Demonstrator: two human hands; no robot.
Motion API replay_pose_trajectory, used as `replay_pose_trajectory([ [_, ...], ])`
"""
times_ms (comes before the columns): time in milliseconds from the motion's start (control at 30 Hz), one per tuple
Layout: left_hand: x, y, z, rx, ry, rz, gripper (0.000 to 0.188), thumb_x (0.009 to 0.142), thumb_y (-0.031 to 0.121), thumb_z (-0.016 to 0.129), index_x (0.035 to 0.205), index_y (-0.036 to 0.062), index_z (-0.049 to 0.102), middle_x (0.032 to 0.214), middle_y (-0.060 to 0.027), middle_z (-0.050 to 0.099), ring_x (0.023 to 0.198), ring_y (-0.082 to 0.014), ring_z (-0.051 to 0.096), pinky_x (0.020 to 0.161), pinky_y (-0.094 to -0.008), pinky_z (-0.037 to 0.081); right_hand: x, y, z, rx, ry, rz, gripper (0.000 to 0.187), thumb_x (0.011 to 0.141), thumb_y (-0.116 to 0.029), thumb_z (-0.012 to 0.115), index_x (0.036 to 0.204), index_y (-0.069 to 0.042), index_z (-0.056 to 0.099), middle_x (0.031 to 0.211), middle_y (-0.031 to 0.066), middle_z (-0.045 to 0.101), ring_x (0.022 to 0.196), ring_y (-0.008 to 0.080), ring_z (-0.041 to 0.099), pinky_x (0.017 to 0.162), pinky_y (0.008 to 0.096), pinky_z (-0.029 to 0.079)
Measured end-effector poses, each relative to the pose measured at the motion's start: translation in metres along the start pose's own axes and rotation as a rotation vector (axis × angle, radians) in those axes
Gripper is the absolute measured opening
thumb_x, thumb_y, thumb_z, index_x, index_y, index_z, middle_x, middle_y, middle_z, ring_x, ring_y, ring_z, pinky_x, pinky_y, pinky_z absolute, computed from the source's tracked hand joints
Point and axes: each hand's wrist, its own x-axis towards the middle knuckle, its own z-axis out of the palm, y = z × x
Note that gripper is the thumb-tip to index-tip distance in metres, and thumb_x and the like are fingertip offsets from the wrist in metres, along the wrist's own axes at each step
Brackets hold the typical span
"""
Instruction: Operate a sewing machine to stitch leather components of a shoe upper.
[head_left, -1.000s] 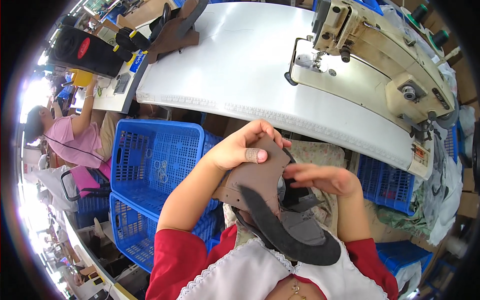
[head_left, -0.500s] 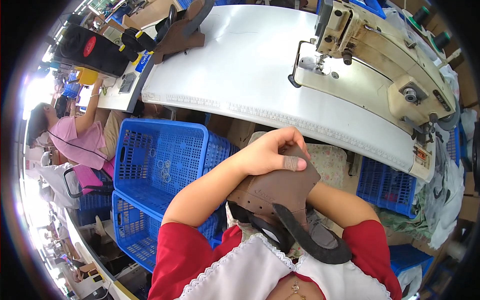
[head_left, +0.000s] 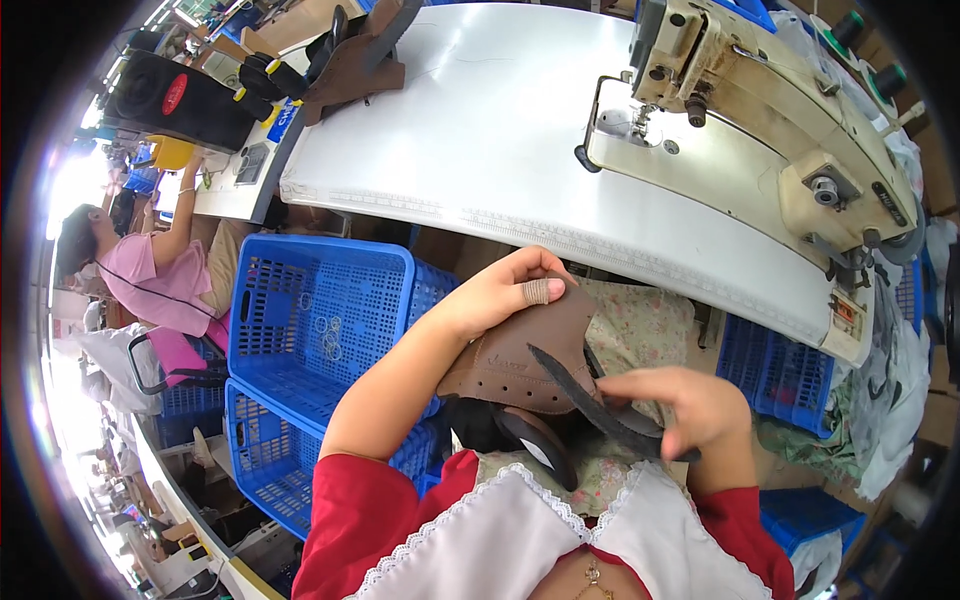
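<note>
Above my lap I hold a brown leather shoe upper (head_left: pixel 530 345) with a row of punched holes and black padded parts below it. My left hand (head_left: pixel 500 300) is closed on its top edge, the taped thumb lying on the leather and the other fingers partly behind it. From the upper's right side a black padded strip (head_left: pixel 600 412) hangs across its front. My right hand (head_left: pixel 690 405) is beside that strip, index finger and thumb apart, fingertips close to it or touching; slight blur hides the exact contact. A black curved piece (head_left: pixel 540 445) hangs underneath.
A white sewing table (head_left: pixel 480 110) lies ahead, with a sewing machine (head_left: pixel 740 120) at its right. Another brown upper (head_left: pixel 350 75) rests at its far left. Blue crates (head_left: pixel 320 300) stand at my left, another blue crate (head_left: pixel 770 365) under the table. A person in pink (head_left: pixel 160 260) sits far left.
My right hand has come out from behind the upper to its right side by the black strip. The upper, with my left hand on it, has shifted left and turned.
</note>
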Motion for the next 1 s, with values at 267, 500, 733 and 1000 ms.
replay_pose_trajectory([
  [267, -0.004, -0.006, -0.014, 0.298, -0.259, -0.011, 0.116, 0.06, 0.059, 0.083, 0.147, 0.0043, 0.029, 0.142, -0.0147, 0.04, 0.132, -0.0255, 0.037, 0.11, -0.0387, 0.028, -0.021, -0.021, 0.021, -0.565, 0.109, -0.067, 0.068, 0.075, -0.034, 0.074, 0.127, 0.004, 0.054, 0.121, 0.0207, 0.061, 0.104, 0.0355, 0.062, 0.088, 0.0394, 0.049],
  [500, -0.008, 0.01, 0.005, 0.363, -0.104, 0.0, 0.096, 0.064, 0.027, 0.088, 0.141, 0.0016, 0.038, 0.132, -0.0141, 0.052, 0.124, -0.025, 0.047, 0.107, -0.0368, 0.036, -0.032, -0.041, 0.028, -0.804, 0.299, -0.267, 0.057, 0.078, -0.028, 0.072, 0.127, -0.001, 0.057, 0.112, 0.0174, 0.066, 0.095, 0.0335, 0.065, 0.083, 0.0379, 0.051],
  [733, -0.011, 0.079, 0.016, 0.424, 0.067, 0.107, 0.082, 0.06, 0.022, 0.089, 0.129, 0.0013, 0.051, 0.119, -0.0092, 0.061, 0.112, -0.0189, 0.056, 0.1, -0.035, 0.042, -0.03, -0.048, 0.016, -0.598, 0.734, -0.194, 0.028, 0.08, -0.007, 0.067, 0.107, -0.002, 0.069, 0.093, 0.0148, 0.071, 0.081, 0.0259, 0.069, 0.076, 0.0295, 0.052],
  [1000, 0.068, 0.131, 0.03, 0.682, -0.153, 0.256, 0.068, 0.067, 0.022, 0.081, 0.125, -0.0012, 0.054, 0.113, -0.0169, 0.065, 0.105, -0.0255, 0.061, 0.092, -0.0348, 0.047, -0.06, -0.013, -0.053, -0.337, 0.929, -0.161, 0.039, 0.082, -0.02, 0.073, 0.109, 0.006, 0.061, 0.101, 0.0058, 0.062, 0.092, 0.0146, 0.056, 0.085, 0.0281, 0.043],
])
